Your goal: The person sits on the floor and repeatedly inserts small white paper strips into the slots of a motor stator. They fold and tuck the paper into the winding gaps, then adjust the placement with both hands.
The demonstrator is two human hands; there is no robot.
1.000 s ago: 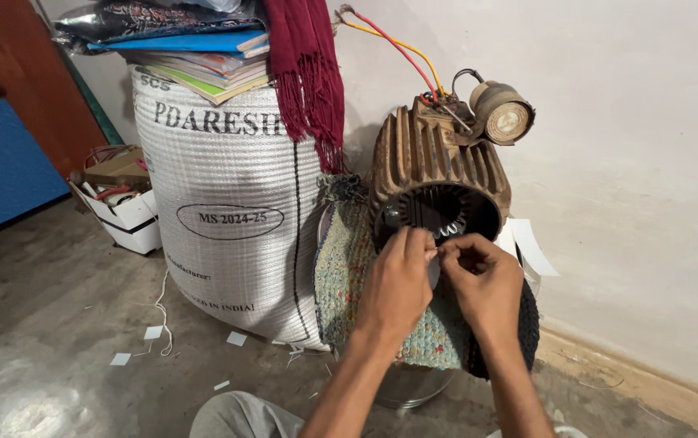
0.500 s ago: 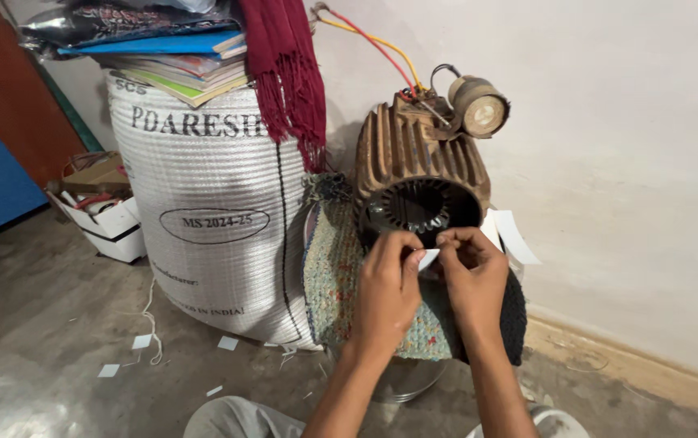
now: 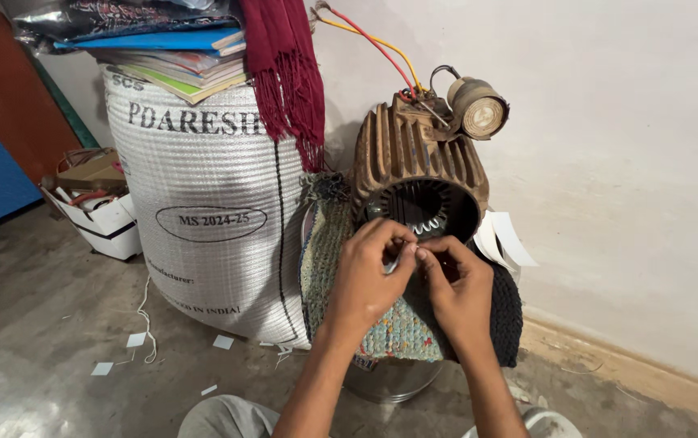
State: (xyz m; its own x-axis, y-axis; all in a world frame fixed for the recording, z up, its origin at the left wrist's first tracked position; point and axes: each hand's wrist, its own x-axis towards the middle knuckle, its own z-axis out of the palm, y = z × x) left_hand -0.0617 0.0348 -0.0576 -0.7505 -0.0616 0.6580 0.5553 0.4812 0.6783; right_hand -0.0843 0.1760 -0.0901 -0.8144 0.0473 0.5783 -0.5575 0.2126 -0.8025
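Both hands (image 3: 414,272) stay pinched on perhaps a paper strip (image 3: 393,264) before the motor housing (image 3: 418,174), windings inside

Small white paper strip (image 3: 395,261) pinched between fingertips, right at open mouth of rusty ribbed motor housing (image 3: 414,158); housing lies on side atop knitted cloth (image 3: 341,259).

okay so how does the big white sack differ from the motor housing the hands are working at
The white woven sack is pale, soft and bulging; the motor housing is rusty brown, rigid and ribbed. The sack stands on the floor and reaches higher, with books stacked on top; the housing sits raised on knitted cloth, its open end facing the left hand and right hand. Coloured wires run to the housing; none reach the sack. Both stand by the wall.
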